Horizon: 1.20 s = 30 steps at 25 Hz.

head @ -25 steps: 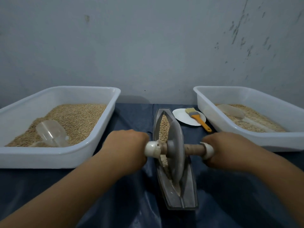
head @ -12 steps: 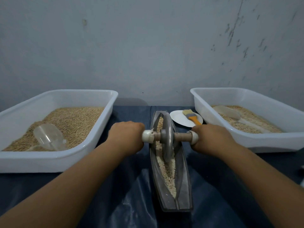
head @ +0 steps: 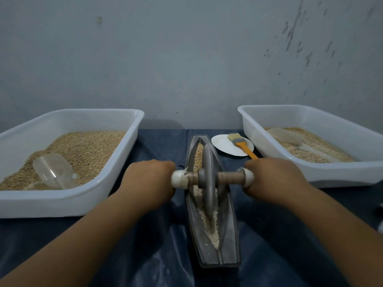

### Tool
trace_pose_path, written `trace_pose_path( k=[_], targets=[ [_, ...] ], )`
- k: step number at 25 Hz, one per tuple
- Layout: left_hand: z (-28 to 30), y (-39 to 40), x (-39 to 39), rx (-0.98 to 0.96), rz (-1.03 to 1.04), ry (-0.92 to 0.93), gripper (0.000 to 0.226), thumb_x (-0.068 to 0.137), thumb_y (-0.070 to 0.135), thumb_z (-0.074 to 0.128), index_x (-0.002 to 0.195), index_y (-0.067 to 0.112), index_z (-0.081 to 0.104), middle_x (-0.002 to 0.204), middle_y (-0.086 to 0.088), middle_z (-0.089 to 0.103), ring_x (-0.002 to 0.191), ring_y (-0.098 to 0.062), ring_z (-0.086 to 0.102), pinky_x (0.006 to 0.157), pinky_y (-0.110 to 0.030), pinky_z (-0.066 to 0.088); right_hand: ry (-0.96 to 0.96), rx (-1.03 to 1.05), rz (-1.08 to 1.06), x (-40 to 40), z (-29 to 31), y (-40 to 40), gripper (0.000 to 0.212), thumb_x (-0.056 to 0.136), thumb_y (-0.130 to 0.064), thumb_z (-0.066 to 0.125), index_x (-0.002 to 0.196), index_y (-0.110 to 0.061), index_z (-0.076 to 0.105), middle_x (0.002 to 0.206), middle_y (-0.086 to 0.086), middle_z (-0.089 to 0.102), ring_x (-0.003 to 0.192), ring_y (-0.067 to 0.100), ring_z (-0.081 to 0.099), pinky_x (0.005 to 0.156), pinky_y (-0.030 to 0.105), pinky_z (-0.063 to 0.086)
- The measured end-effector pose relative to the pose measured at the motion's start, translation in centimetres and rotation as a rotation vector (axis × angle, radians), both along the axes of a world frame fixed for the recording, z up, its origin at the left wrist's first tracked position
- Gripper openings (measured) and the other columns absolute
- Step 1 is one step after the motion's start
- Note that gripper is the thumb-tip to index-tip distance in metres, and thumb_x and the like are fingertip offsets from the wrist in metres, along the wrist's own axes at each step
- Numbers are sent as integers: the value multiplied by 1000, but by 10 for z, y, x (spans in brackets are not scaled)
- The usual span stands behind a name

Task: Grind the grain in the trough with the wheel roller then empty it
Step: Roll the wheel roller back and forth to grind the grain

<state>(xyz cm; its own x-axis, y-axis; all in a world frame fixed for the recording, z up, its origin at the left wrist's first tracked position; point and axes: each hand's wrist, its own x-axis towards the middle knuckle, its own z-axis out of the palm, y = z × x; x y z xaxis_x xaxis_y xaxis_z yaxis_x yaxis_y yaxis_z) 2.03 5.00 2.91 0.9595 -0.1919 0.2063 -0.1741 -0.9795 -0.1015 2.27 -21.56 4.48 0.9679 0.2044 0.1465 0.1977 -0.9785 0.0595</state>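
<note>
Dark blue plastic sheeting (head: pixel 145 255) covers the table under my arms, creased and faintly shiny. On it, straight ahead of me, lies the long grey boat-shaped metal trough (head: pixel 230 241), its near end holding pale crushed grain (head: pixel 213 237). My grey metal wheel roller (head: pixel 208 179) stands upright in the channel near the middle — my left hand (head: pixel 149 179) is curled round one white-capped end of its wooden axle, my right hand (head: pixel 273 179) round the other. Beyond my right hand sits a small white round plate (head: pixel 223 145) carrying an orange-handled brush (head: pixel 241 145). White plastic tubs flank the trough, the left tub (head: pixel 116 166) and the right tub (head: pixel 339 175) each holding grain and a clear scoop. Behind everything rises a bare grey wall (head: pixel 186 59) — scuffed with dark marks at upper right.
</note>
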Motion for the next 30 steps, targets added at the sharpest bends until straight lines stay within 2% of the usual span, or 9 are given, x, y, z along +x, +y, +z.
trace_pose_path(
  k=[5, 9, 12, 15, 19, 23, 26, 28, 30],
  targets=[
    [10, -8, 27, -20, -6, 55, 12, 79, 30, 63, 87, 30, 54, 80, 6, 60, 75, -16, 59, 72, -32, 51, 24, 77, -30, 28, -6, 5, 22, 85, -39, 61, 69, -31, 47, 70, -9, 57, 64, 7, 52, 54, 25, 39],
    [4, 2, -19, 7, -46, 1, 18, 75, 35, 60, 74, 34, 42, 65, 10, 49, 59, -6, 47, 52, -25, 34, 179, 104, 77, -12, 2, -12, 14, 72, -41, 70, 74, -35, 57, 71, -12, 63, 65, 4, 60, 58, 25, 49],
    [0, 15, -40, 15, -72, -87, 19, 68, 47, 53, 73, 35, 40, 60, 12, 47, 53, -1, 42, 45, -21, 26, 202, 104, 145, -38, 15, -22, 22, 64, -54, 66, 82, -50, 54, 80, -34, 60, 74, -10, 57, 51, 17, 39],
    [-4, 12, -26, 2, -28, -46, 19, 73, 45, 57, 76, 35, 42, 64, 12, 50, 59, -5, 49, 52, -24, 37, 92, 18, 70, -26, 8, -12, 15, 73, -48, 65, 72, -37, 55, 67, -13, 61, 60, 2, 57, 50, 19, 38],
    [-4, 0, 19, -42, 30, 10, 13, 78, 37, 61, 81, 30, 50, 75, 8, 58, 69, -13, 55, 64, -28, 47, -103, -2, -47, 15, -4, 8, 25, 88, -46, 54, 70, -31, 47, 64, -10, 53, 56, 3, 45, 46, 23, 27],
    [3, -3, 21, -42, 1, 34, 12, 79, 32, 63, 86, 30, 53, 77, 7, 58, 73, -14, 58, 69, -31, 50, 9, 58, -16, 20, -4, 3, 19, 86, -42, 59, 72, -31, 51, 70, -10, 58, 61, 4, 51, 49, 23, 36],
    [-2, 4, -12, 5, -42, -44, 17, 76, 34, 61, 74, 34, 43, 66, 10, 50, 59, -7, 48, 54, -26, 36, 143, 56, 52, -11, 2, -10, 15, 73, -40, 69, 72, -33, 56, 69, -11, 62, 63, 3, 58, 54, 22, 46],
    [-2, 11, -30, 12, -54, -73, 22, 73, 39, 59, 70, 36, 38, 63, 12, 48, 55, -2, 43, 49, -24, 30, 175, 59, 76, -28, 8, -19, 16, 67, -45, 70, 71, -37, 57, 68, -17, 62, 60, -1, 58, 51, 19, 42],
    [-2, 14, -33, 14, -59, -73, 22, 73, 43, 59, 72, 37, 38, 63, 13, 48, 57, -2, 46, 51, -24, 35, 177, 54, 77, -33, 10, -21, 17, 65, -48, 70, 70, -39, 57, 68, -21, 62, 59, -3, 57, 48, 16, 37]
  ],
)
